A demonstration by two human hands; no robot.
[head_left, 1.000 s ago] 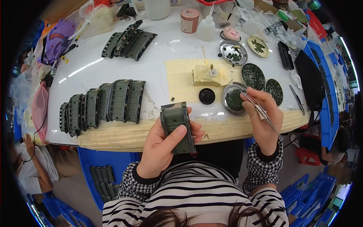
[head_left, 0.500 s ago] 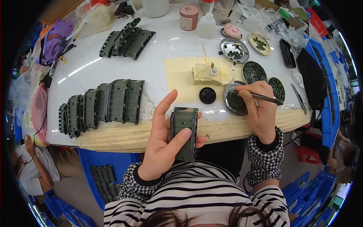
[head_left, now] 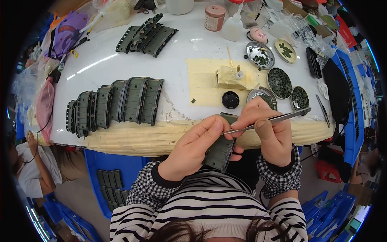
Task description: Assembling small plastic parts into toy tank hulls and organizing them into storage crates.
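My left hand (head_left: 189, 147) grips a dark green curved plastic part (head_left: 219, 156) with dotted edges, thumb on top and fingertips showing at its right side. My right hand (head_left: 268, 131) is closed around metal tweezers (head_left: 289, 115). The tweezer tips meet the upper part of the green piece, right beside my left thumb; whether they pinch something is too small to tell. Just beyond my right hand sits a round metal tin (head_left: 266, 96) with small dark green bits, partly hidden by that hand.
Similar green parts stand in a row (head_left: 121, 101) at the left, with another cluster (head_left: 147, 36) behind. Two more tins of bits (head_left: 279, 82), a black lid (head_left: 230, 100) and a tape-wrapped block (head_left: 234, 78) lie beyond my hands. A blue crate (head_left: 94, 173) holds more parts below the table.
My right hand has brought the tweezers left from the tin to the green part. My left hand has shifted right, tilted the part, and its raised index finger has come down.
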